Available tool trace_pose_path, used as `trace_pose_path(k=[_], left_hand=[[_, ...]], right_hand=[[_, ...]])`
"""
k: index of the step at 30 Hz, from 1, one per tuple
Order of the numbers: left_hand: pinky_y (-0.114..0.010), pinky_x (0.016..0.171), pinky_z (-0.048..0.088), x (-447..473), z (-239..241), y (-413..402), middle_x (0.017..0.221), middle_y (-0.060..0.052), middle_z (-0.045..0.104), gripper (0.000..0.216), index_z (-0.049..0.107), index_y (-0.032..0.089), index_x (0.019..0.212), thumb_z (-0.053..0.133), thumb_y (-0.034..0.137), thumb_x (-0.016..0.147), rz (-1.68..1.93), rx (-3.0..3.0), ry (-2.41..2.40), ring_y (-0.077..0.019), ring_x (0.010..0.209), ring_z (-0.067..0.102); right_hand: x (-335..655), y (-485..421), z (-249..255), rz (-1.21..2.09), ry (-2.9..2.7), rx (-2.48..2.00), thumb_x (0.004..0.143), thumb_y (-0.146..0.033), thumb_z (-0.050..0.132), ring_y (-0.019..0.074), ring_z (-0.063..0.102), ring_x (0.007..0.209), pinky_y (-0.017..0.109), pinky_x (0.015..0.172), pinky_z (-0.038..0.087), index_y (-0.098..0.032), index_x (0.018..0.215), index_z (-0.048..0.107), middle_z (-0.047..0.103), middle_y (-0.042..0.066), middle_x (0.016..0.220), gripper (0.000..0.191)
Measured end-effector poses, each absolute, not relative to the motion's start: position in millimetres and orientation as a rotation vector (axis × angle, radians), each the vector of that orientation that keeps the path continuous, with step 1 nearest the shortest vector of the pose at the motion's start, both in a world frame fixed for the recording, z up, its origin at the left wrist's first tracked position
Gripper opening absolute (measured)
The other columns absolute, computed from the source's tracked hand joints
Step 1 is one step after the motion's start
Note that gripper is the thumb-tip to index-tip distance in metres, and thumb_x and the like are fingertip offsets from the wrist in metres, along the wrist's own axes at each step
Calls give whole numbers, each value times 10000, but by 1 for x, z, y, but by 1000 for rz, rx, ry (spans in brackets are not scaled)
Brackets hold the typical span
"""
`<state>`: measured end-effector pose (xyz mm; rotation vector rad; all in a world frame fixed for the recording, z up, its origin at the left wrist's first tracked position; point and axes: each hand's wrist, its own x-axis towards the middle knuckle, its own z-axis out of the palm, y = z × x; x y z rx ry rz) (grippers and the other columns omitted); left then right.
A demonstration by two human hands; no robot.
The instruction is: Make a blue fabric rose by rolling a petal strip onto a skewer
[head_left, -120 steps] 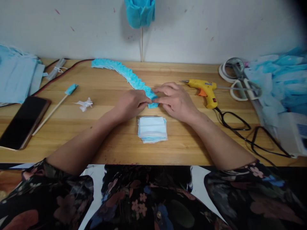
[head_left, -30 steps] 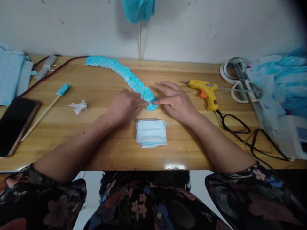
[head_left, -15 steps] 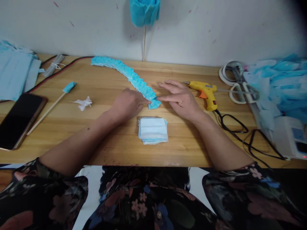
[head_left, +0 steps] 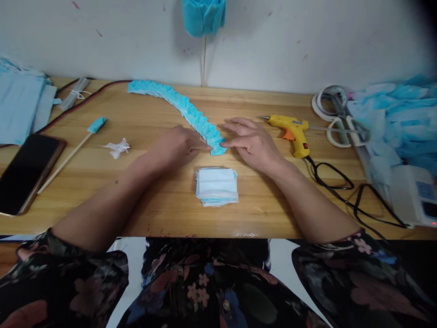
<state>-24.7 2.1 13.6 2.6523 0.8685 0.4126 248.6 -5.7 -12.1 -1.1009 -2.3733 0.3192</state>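
Observation:
A curved strip of overlapping, folded blue mask-fabric pieces (head_left: 186, 108) lies across the tabletop, running from the back left to a near end between my hands. My left hand (head_left: 177, 146) is curled, its fingertips pinched together at the left edge of that end. From the other side, my right hand (head_left: 254, 141) touches the strip's end with a fingertip; its fingers are stretched and spread. Just below sits a stack of cut pale-blue and white fabric rectangles (head_left: 217, 184). Nearest to my right hand is a yellow glue gun (head_left: 290, 130) with an orange trigger.
On the left are a phone (head_left: 29, 175), a blue-tipped stick (head_left: 66, 157), a white scrap (head_left: 118, 148) and a pile of masks (head_left: 20, 105). Scissors (head_left: 341, 132), tape (head_left: 321, 105), blue scraps (head_left: 403, 118) and a white device (head_left: 413, 193) are right. A blue fabric flower (head_left: 205, 16) stands behind.
My right fingertips have shifted slightly down and left along the strip's near end. My left hand keeps nearly the same place. The view has tilted a little.

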Motion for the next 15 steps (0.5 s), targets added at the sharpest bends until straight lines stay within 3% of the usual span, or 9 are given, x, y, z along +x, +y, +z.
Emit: trace_pose_path(k=[10, 15], left_hand=[[-382, 891, 568, -25, 20, -3, 1186, -66, 808, 413, 798, 268, 1159, 415, 186, 1025, 354, 2643, 914, -235, 1036, 753], [-334, 876, 560, -27, 21, -2, 1165, -52, 812, 403, 791, 266, 1162, 428, 154, 1029, 432, 2600, 807, -189, 998, 744]], right_hand=[[251, -5, -9, 338, -2266, -945, 1063, -280, 458, 277, 632, 1342, 610, 1121, 510, -331, 926, 834, 744, -3, 1372, 404], [247, -5, -10, 336, -2375, -784, 1048, -282, 473, 275, 612, 1362, 577, 1106, 529, -328, 874, 832, 742, -7, 1370, 401]])
